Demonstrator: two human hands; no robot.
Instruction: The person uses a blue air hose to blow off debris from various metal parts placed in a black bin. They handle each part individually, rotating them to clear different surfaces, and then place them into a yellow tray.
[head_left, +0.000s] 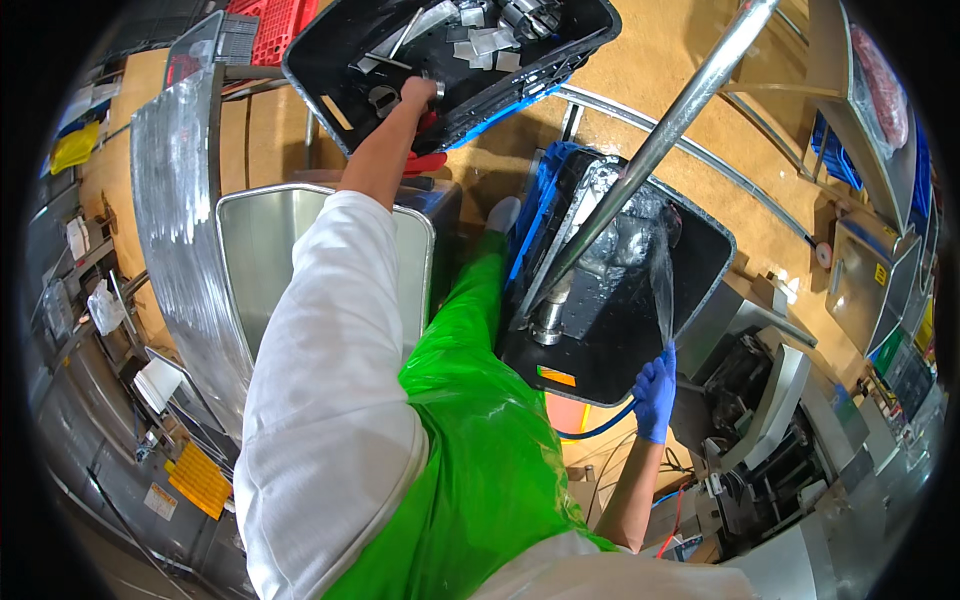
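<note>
My right hand (655, 394), in a blue glove, grips a blue hose (616, 422). A stream of water (661, 289) runs from its end into a black plastic crate (600, 375). Wet metal machine parts lie in there, among them a flanged metal cylinder (548, 322). My bare left hand (418, 91) reaches into another black crate (341, 67), touching or right beside a small metal ring (439, 89). Its fingers are partly hidden. Something red (427, 121) lies below it. Farther back in this crate are metal rods (388, 60) and several pale flat pieces (487, 41).
A steel bin (262, 225) stands under my left arm. A slanting steel pole (660, 127) crosses above the right crate. Left of the bin runs a steel surface (176, 187). Machinery (765, 412) stands at the right. The brown floor (652, 45) looks wet in places.
</note>
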